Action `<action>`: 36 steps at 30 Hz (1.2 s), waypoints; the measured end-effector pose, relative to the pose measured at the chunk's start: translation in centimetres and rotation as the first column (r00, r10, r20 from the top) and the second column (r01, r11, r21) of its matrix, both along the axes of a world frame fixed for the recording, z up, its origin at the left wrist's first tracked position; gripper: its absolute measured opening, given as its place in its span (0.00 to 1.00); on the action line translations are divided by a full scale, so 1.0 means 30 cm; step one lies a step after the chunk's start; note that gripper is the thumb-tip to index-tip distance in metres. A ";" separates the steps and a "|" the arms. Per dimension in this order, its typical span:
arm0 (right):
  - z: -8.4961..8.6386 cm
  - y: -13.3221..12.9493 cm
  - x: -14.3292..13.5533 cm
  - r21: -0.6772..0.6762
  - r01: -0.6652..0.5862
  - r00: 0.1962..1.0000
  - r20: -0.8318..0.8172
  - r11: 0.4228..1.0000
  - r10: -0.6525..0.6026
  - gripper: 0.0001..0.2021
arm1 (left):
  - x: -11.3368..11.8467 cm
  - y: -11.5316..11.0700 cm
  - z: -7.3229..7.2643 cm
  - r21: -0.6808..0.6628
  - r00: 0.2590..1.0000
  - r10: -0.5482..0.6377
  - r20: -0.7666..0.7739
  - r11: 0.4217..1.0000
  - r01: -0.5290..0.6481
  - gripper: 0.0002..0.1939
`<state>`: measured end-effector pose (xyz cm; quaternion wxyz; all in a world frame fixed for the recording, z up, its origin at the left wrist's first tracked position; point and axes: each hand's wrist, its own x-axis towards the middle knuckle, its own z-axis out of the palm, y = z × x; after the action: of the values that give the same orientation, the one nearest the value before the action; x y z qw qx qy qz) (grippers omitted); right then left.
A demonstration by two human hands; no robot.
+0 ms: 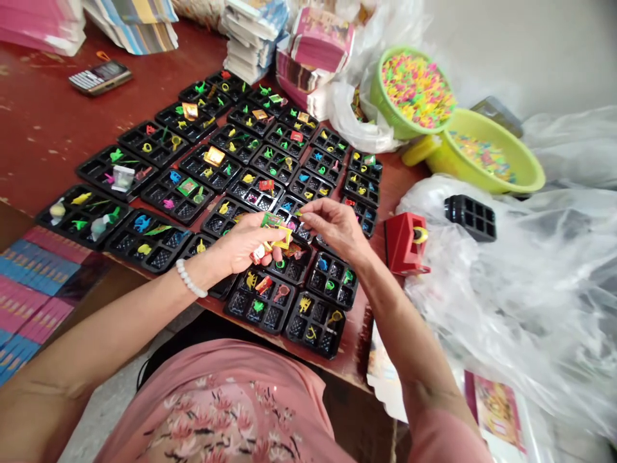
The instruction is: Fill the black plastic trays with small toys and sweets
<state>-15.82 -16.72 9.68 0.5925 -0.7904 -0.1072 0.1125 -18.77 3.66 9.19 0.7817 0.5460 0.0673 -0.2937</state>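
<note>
My left hand, with a white bead bracelet at its wrist, is closed on several small shiny packets in yellow, green and red. Just to its right, my right hand has thumb and fingers pinched together; a tiny yellow-green bit shows at the fingertips, too small to name. Both hands hover over rows of black compartment trays. Small plastic toys lie in the compartments, such as a yellow one and a blue one. Some trays also hold a packet, like the orange one.
Behind the trays stand stacks of printed cards. A green basket of colourful pieces and a yellow-green basin are at the back right. A red tape dispenser sits by clear plastic bags. A phone lies far left.
</note>
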 end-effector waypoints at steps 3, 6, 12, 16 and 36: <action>0.009 -0.009 0.043 0.086 -0.092 0.990 -0.095 0.992 0.100 0.25 | 0.029 -0.014 0.006 -0.047 0.995 0.080 -0.062 0.995 -0.083 0.12; -0.008 0.020 0.040 0.108 -0.145 0.978 -0.132 0.984 0.159 0.26 | 0.054 -0.028 0.001 -0.031 0.986 0.150 -0.066 0.988 -0.153 0.16; -0.036 -0.003 0.090 -0.036 0.005 0.994 0.107 0.999 -0.002 0.16 | 0.097 -0.027 0.004 -0.132 0.985 0.131 -0.116 0.980 -0.146 0.08; -0.056 -0.114 0.235 -0.209 0.293 0.884 0.431 0.933 -0.181 0.07 | 0.121 -0.010 0.024 -0.186 0.958 0.124 -0.257 0.967 -0.175 0.03; -0.004 -0.029 0.097 -0.127 -0.128 0.989 0.058 0.984 0.137 0.15 | 0.159 -0.064 -0.027 0.325 0.973 -0.069 0.221 0.946 -0.007 0.18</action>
<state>-12.91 -17.60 9.57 0.5301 -0.8198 -0.1720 0.1318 -13.99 1.76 8.37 0.6793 0.6981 0.0152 -0.2258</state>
